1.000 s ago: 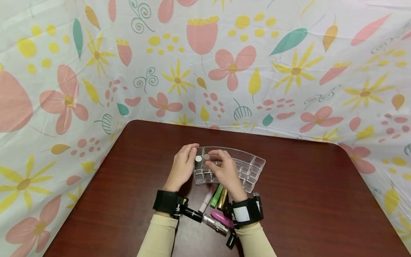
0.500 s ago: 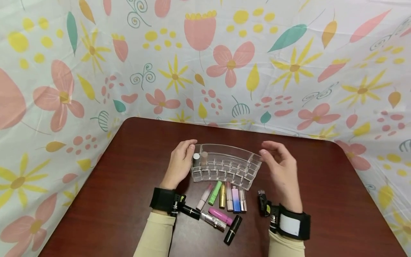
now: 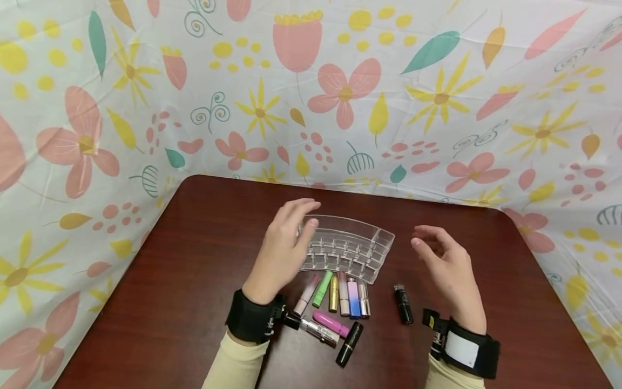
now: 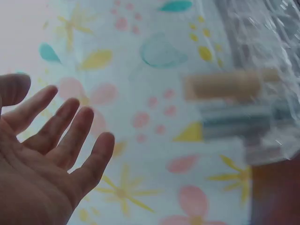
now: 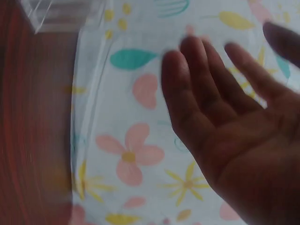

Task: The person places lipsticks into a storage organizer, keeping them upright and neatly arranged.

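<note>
A clear acrylic organizer (image 3: 342, 249) with many small compartments sits mid-table. My left hand (image 3: 279, 248) hovers in front of its left end, fingers loosely extended, holding nothing. In the left wrist view, that hand (image 4: 51, 159) is apart from the organizer (image 4: 286, 28), where a tan tube (image 4: 229, 85) and a darker tube (image 4: 241, 117) show blurred. In the head view, the left hand hides those tubes. To the right of the organizer, my right hand (image 3: 452, 270) is raised above the table, fingers relaxed and holding nothing. Beneath it and leftward lies a black lipstick tube (image 3: 403, 304).
In front of the organizer lie green (image 3: 322, 289), gold (image 3: 333, 294) and blue-purple (image 3: 354, 299) tubes among several others. Nearer are a magenta tube (image 3: 331, 323), a silver tube (image 3: 319, 331) and a black tube (image 3: 349, 344). A floral cloth (image 3: 340, 108) hangs behind the table.
My right hand has left the tubes in the organizer and moved right, off to the side. My left hand has let go of the organizer's left end and lifted, shifting slightly right.
</note>
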A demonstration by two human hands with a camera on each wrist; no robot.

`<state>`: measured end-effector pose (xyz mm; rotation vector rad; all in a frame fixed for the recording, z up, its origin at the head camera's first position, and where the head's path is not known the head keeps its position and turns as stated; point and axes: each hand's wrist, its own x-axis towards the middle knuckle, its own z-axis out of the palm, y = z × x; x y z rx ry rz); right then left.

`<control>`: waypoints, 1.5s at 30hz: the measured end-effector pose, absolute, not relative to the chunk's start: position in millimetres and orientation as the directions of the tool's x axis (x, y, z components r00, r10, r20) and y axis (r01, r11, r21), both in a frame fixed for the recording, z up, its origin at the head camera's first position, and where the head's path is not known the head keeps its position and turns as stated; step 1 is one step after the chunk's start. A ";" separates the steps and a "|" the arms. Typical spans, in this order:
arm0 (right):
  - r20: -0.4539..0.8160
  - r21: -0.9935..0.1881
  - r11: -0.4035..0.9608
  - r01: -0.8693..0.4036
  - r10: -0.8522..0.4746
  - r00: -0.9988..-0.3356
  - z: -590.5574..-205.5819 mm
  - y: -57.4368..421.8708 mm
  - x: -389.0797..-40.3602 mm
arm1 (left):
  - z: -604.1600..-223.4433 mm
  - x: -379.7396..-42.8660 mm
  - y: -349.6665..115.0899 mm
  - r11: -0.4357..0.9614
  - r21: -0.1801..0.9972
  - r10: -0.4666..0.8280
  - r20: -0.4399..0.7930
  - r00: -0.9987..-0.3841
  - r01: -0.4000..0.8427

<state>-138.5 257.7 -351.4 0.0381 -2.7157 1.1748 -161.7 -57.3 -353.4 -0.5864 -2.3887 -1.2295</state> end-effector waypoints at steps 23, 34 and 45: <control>-0.226 -0.506 0.847 -0.163 -0.312 -0.923 -392.0 254.1 -146.0 | -394.4 -86.6 101.9 0.912 -0.013 0.407 0.142 -0.902 0.410; -0.105 -0.504 0.828 -0.244 -0.340 -0.935 -387.4 243.5 -147.7 | -417.9 -82.4 134.6 0.983 -0.017 0.184 0.240 -0.953 0.185; -0.144 -0.526 0.816 -0.241 -0.365 -0.920 -390.4 236.9 -141.5 | -426.7 -78.2 129.7 0.985 0.026 0.162 0.231 -0.959 0.172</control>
